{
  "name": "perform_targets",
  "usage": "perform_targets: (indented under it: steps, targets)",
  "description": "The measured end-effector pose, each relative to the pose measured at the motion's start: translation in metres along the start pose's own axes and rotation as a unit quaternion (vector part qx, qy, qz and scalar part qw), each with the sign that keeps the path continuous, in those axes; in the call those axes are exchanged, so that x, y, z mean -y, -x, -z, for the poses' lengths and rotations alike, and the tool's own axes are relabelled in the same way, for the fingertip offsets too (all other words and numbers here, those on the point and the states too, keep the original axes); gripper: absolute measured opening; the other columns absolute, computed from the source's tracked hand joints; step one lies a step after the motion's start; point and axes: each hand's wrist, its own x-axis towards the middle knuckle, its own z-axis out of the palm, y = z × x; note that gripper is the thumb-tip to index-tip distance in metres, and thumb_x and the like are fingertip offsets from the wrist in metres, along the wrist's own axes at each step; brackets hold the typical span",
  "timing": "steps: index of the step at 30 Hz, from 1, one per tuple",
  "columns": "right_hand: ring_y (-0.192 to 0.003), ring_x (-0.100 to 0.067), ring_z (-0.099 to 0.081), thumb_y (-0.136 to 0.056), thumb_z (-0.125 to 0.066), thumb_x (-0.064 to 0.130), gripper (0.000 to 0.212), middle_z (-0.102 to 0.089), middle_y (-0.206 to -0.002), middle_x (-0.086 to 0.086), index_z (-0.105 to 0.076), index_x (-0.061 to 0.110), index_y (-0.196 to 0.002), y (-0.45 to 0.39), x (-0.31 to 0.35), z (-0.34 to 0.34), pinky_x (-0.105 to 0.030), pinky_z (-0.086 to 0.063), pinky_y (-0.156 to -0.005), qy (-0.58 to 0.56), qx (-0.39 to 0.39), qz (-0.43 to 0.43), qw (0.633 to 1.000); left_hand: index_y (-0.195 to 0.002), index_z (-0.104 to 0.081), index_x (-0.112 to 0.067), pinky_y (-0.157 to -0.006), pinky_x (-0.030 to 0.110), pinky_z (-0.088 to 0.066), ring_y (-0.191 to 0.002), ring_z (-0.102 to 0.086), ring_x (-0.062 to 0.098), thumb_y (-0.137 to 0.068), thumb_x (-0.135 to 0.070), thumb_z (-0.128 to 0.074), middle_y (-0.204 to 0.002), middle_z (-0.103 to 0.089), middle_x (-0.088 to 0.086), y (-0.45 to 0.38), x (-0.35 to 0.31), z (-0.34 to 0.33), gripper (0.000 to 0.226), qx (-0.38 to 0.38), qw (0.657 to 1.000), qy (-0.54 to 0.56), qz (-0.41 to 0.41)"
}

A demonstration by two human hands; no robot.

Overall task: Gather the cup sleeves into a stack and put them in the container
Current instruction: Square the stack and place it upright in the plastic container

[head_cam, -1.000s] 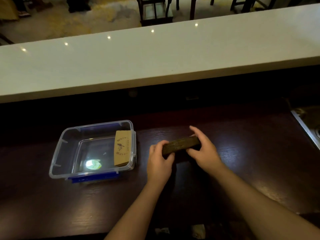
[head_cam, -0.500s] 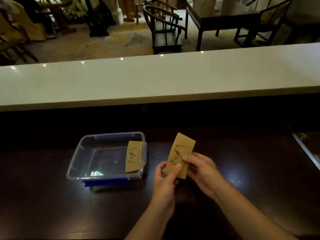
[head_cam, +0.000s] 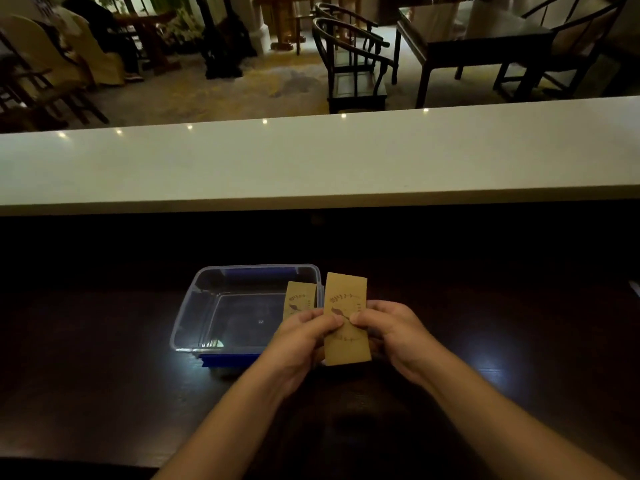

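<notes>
I hold a stack of brown cardboard cup sleeves (head_cam: 346, 303) upright, printed face toward me, just right of the clear plastic container (head_cam: 204, 306). My left hand (head_cam: 304, 336) pinches its left edge and my right hand (head_cam: 388, 329) grips its right edge. Another brown cup sleeve (head_cam: 298, 301) leans against the container's right inner wall; my left hand hides its lower part. The container has a blue clip on its near side.
The container stands on a dark wooden counter (head_cam: 104, 393). A raised white ledge (head_cam: 311, 161) runs across behind it. Beyond the ledge are dark chairs (head_cam: 349, 60) and a table (head_cam: 474, 39). A metal edge (head_cam: 635, 287) shows at the far right.
The stack was held flat and edge-on low over the counter one second ago. It has been lifted, turned upright with its print facing me, and straightened close beside the container.
</notes>
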Motion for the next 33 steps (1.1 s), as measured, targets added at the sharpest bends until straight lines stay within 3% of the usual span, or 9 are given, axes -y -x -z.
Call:
perform_targets:
  steps: [5,9,12,15,17,21,29,33]
  targets:
    - [-0.091,-0.025,-0.073,-0.088,-0.064,0.015,0.024,-0.076,-0.102,-0.012,-0.069,0.007,-0.110,-0.019,0.009,-0.035,-0.034,-0.059,-0.080,-0.019,0.045,0.007,0.999,-0.102,-0.070,-0.007,-0.068,0.037,-0.058,-0.081,-0.071,0.022,-0.087,-0.009,-0.062,-0.088,-0.075,0.009,-0.008,-0.018,0.041,0.017,-0.058,0.997,-0.033,-0.046]
    - [-0.088,-0.021,-0.066,-0.090,-0.062,0.022,0.022,-0.071,-0.094,-0.007,-0.068,0.011,-0.109,-0.038,0.005,-0.049,-0.037,-0.055,-0.082,0.017,-0.050,0.027,0.998,-0.104,-0.066,-0.009,-0.074,0.037,-0.055,-0.093,-0.068,0.026,-0.089,-0.010,-0.060,-0.100,-0.071,0.013,-0.021,-0.034,0.093,0.016,-0.132,0.987,-0.067,-0.067]
    - [-0.106,-0.020,-0.063,-0.089,-0.063,0.026,0.044,-0.066,-0.117,-0.004,-0.056,0.014,-0.131,-0.050,-0.006,-0.048,-0.042,-0.054,-0.090,0.119,-0.113,0.018,0.986,-0.111,-0.062,-0.008,-0.082,0.042,-0.055,-0.098,-0.066,0.028,-0.089,-0.013,-0.062,-0.105,-0.069,0.014,-0.039,-0.034,0.127,0.023,-0.165,0.978,-0.119,-0.037]
    - [-0.117,-0.025,-0.059,-0.088,-0.065,0.028,0.055,-0.060,-0.131,-0.006,-0.048,0.014,-0.139,-0.059,-0.017,-0.047,-0.047,-0.050,-0.099,0.139,-0.114,-0.015,0.984,-0.109,-0.059,-0.008,-0.080,0.041,-0.056,-0.092,-0.067,0.027,-0.090,-0.013,-0.061,-0.100,-0.069,0.014,-0.056,-0.029,0.141,0.020,-0.164,0.974,-0.159,0.012]
    - [-0.110,-0.023,-0.063,-0.089,-0.064,0.023,0.050,-0.064,-0.128,-0.008,-0.052,0.012,-0.136,-0.063,-0.024,-0.045,-0.043,-0.052,-0.095,0.129,-0.109,-0.025,0.985,-0.111,-0.059,-0.006,-0.079,0.042,-0.056,-0.093,-0.068,0.029,-0.090,-0.013,-0.062,-0.101,-0.069,0.016,-0.066,-0.025,0.146,0.023,-0.154,0.973,-0.161,0.053]
    - [-0.090,-0.016,-0.070,-0.091,-0.061,0.013,0.032,-0.072,-0.101,-0.005,-0.062,0.009,-0.123,-0.064,-0.029,-0.048,-0.024,-0.054,-0.070,0.089,-0.106,-0.035,0.990,-0.114,-0.060,-0.006,-0.078,0.040,-0.057,-0.094,-0.069,0.028,-0.088,-0.015,-0.063,-0.106,-0.071,0.015,-0.080,-0.019,0.147,0.027,-0.114,0.973,-0.157,0.125]
    - [-0.085,-0.019,-0.070,-0.092,-0.059,0.010,0.015,-0.074,-0.097,-0.014,-0.070,0.017,-0.099,-0.066,-0.029,-0.048,-0.019,-0.054,-0.061,0.089,-0.103,-0.027,0.990,-0.111,-0.058,-0.007,-0.069,0.036,-0.056,-0.090,-0.067,0.025,-0.090,-0.014,-0.060,-0.103,-0.069,0.013,-0.096,-0.011,0.127,0.022,-0.100,0.970,-0.176,0.137]
    - [-0.085,-0.019,-0.070,-0.092,-0.059,0.011,0.018,-0.073,-0.100,-0.016,-0.070,0.013,-0.107,-0.067,-0.032,-0.048,-0.018,-0.053,-0.060,0.090,-0.102,-0.026,0.990,-0.100,-0.058,-0.011,-0.064,0.033,-0.054,-0.083,-0.066,0.022,-0.088,-0.014,-0.062,-0.094,-0.068,0.010,-0.098,-0.009,0.125,0.013,-0.135,0.959,-0.223,0.111]
